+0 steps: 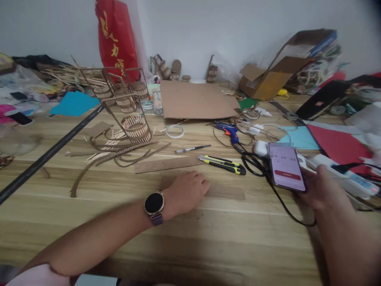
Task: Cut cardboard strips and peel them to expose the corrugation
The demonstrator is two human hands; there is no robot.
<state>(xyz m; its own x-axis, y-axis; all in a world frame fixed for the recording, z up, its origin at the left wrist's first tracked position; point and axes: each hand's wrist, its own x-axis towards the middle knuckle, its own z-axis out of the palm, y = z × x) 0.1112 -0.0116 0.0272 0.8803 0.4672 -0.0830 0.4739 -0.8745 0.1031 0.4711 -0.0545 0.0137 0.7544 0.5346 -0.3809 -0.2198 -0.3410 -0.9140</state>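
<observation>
My left hand [186,194], with a round-faced watch [154,203] on its wrist, lies palm down on a brown cardboard strip [228,191]. Its fingers are curled together over the strip, and their tips are hidden. My right hand [323,188] grips a smartphone [287,169] by its lower right side, screen facing up with a red bar lit on it. Just beyond my left hand lies a second cardboard strip [169,163]. A yellow and black utility knife [223,164] touches that strip's right end, blade out. A pen [193,149] lies behind them.
Small bucket models [137,131] of wooden sticks stand left, beside curved corrugated strips [119,153]. A large cardboard sheet [196,99] is at the back. A blue glue gun [231,133], black cable [279,194] and power strip [347,176] crowd the right. A black bar [50,153] crosses the left.
</observation>
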